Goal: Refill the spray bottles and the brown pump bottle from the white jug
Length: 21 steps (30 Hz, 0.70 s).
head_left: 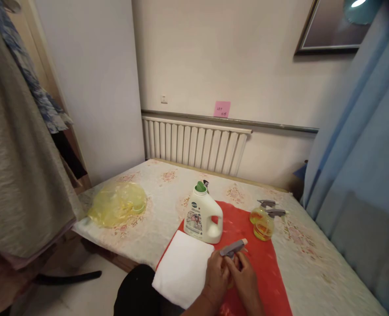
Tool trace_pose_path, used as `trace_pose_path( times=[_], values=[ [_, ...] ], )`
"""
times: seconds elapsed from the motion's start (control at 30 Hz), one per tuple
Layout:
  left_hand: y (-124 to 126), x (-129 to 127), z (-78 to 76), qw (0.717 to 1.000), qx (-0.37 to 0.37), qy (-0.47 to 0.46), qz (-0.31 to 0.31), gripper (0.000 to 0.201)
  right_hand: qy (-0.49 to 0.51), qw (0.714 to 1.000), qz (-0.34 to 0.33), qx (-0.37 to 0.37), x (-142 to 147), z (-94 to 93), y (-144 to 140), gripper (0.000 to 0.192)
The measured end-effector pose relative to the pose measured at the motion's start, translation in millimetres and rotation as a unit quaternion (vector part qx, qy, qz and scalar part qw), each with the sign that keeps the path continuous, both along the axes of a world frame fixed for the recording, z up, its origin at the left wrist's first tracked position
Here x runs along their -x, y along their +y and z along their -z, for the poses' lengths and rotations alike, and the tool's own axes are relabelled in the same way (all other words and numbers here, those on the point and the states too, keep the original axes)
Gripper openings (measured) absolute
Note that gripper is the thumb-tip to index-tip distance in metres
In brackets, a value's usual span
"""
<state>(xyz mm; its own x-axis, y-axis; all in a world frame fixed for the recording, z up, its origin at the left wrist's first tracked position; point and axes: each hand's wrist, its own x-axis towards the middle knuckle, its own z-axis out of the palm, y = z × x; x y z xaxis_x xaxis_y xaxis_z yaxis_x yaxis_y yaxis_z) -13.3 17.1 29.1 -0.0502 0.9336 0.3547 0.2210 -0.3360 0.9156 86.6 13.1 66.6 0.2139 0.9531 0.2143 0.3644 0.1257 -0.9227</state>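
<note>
A spray bottle with a grey trigger head [232, 249] stands between my hands, over a red cloth [262, 272]. My left hand [216, 271] is closed around the bottle, which it mostly hides. My right hand [243, 273] pinches just below the trigger head, at the neck. A folded white towel [184, 267] lies to the left of my hands. Behind them is a large pale detergent jug [199, 219] with a green spout in its open top. Two more spray bottles with yellow liquid, one nearer [264, 227] and one farther [256, 215], stand at the right.
A floral tablecloth [168, 193] covers the surface. On its left lies a yellow plastic bag [115, 204] with things inside. A dark object [206, 183] shows behind the jug. Clothes [19, 175] hang at the left, a blue curtain [362, 175] at the right, and a radiator [194, 147] is behind.
</note>
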Motion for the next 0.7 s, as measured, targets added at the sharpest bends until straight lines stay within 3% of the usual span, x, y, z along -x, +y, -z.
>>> trace_pose_path(
  times=[0.17, 0.43, 0.57, 0.7],
  values=[
    [-1, 0, -2.0, 1.000, -0.007, 0.009, 0.004, 0.030, 0.005, 0.999, -0.049, -0.016, -9, -0.7, 4, 0.023],
    [-1, -1, -8.8, 1.000, -0.001, 0.008, 0.002, 0.025, -0.003, 0.999, 0.029, -0.029, 7, 5.4, -2, 0.019],
    [3, -1, -5.0, 1.000, 0.005, 0.005, 0.011, 0.023, -0.009, 0.997, 0.068, -0.038, 14, 4.2, -4, 0.021],
    [7, 3, -5.0, 1.000, 0.010, 0.010, 0.027, 0.025, -0.007, 0.996, 0.071, -0.049, 16, 2.0, -2, 0.018]
  ],
)
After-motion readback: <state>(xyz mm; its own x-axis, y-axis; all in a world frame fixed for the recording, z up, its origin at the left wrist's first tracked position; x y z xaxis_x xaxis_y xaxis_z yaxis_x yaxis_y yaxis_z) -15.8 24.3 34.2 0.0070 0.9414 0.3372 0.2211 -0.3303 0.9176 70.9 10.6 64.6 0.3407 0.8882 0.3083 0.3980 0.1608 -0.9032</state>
